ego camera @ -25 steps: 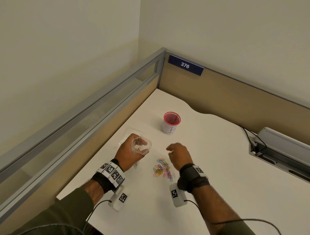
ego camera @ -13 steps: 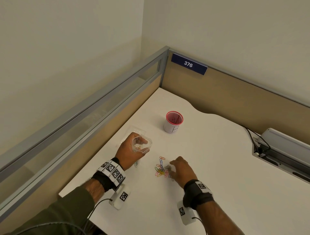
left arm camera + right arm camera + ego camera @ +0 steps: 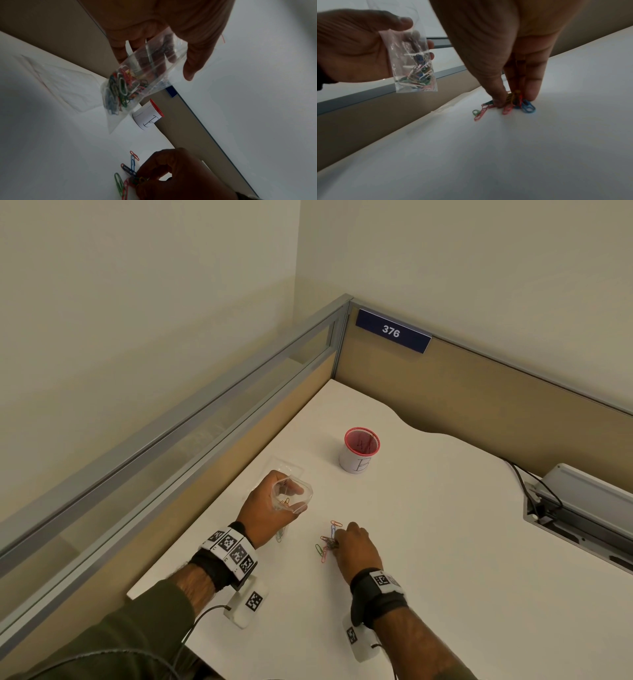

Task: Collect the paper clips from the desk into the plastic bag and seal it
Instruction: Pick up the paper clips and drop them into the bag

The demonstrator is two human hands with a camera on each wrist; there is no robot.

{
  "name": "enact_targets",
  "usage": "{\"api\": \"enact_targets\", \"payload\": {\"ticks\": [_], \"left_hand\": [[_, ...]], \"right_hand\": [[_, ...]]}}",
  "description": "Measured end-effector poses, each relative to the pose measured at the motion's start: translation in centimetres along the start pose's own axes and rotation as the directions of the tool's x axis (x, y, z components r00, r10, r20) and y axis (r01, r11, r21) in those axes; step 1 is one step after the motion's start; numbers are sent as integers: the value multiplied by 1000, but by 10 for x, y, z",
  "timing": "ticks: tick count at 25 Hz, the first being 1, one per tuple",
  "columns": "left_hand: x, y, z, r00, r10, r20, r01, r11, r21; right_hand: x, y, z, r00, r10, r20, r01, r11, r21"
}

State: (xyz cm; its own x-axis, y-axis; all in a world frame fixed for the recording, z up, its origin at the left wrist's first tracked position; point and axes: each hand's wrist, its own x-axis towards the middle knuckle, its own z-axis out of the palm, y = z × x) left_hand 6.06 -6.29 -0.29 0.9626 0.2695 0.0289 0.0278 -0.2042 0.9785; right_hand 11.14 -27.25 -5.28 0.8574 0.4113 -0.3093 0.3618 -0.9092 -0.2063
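My left hand (image 3: 270,508) holds a small clear plastic bag (image 3: 291,496) above the white desk, its mouth held wide by the fingers. Several coloured paper clips (image 3: 120,86) lie in the bag's bottom (image 3: 417,79). A small pile of loose coloured clips (image 3: 327,541) lies on the desk (image 3: 445,542) in front of me. My right hand (image 3: 354,546) is down on that pile, its thumb and fingertips (image 3: 500,100) pinching a bunch of clips (image 3: 513,100). A few clips (image 3: 120,184) lie loose beside the fingers.
A white cup with a red rim (image 3: 359,450) stands further back on the desk. A second flat clear bag (image 3: 65,83) lies by the left partition (image 3: 205,446). A grey cable box (image 3: 582,508) sits at the right edge.
My right hand dropped from above the desk onto the clip pile and closed its fingertips on a bunch. The pile is smaller and tighter. My left hand kept the bag where it was.
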Motion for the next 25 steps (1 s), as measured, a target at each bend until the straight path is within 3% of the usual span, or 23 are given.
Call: {"api": "enact_targets", "payload": {"ticks": [6, 10, 13, 19, 22, 25], "left_hand": [[1, 3, 1, 1000, -9, -6, 10, 1000, 11], [3, 5, 3, 1000, -7, -3, 7, 1000, 10], [5, 5, 6, 1000, 0, 13, 0, 1000, 15], [7, 5, 14, 999, -1, 38, 1, 1000, 17], [6, 8, 16, 999, 3, 48, -5, 999, 34], [4, 11, 17, 999, 19, 49, -22, 999, 50]], "right_hand": [[11, 10, -11, 1000, 11, -21, -10, 1000, 26], [13, 25, -25, 989, 138, -53, -119, 957, 266], [4, 27, -50, 979, 186, -78, -124, 859, 497], [-20, -14, -130, 961, 97, -259, 127, 676, 726], [-29, -47, -157, 942, -40, -334, 264, 702, 661], [-29, -73, -161, 908, -158, -389, 347, 804, 483]]}}
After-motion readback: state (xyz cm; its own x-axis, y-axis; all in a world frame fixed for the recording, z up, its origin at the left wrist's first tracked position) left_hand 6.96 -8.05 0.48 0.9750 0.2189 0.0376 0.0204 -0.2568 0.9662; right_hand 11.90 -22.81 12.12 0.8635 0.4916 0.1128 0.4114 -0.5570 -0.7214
